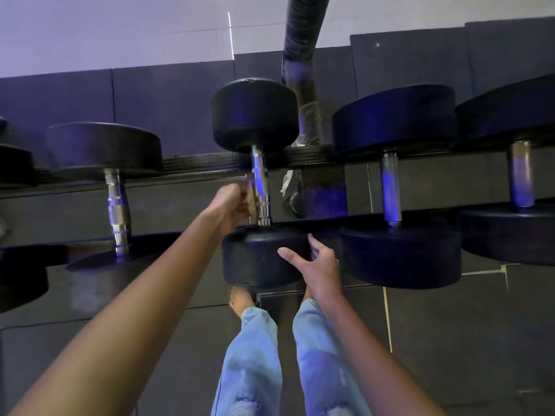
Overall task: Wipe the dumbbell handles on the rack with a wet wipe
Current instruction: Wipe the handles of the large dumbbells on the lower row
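**Watch for a rolling dumbbell and a slipping wipe**

Your forearms are reaching out over your jeans (249, 355) toward the rack (195, 165). Your left hand (232, 205) is curling just beside the steel handle (260, 187) of the middle dumbbell (255, 115). It is pinching a pale scrap that I am taking for the wet wipe (247, 187). Blur is hiding whether it is touching the steel.

Your right hand (318, 262) is lying wide on the near head (258, 259), thumb spread, holding nothing.

You are risking three things:
- **Roll:** a hard sideways rub could be rolling the dumbbell off its rails, with your bare foot (240, 301) standing directly below.
- **Pinch:** your right fingers are sitting toward the neighbouring head (402, 253), so any shift could be trapping them.
- **Slip:** a fingertip pinch could be letting the wipe slide and miss the far side.
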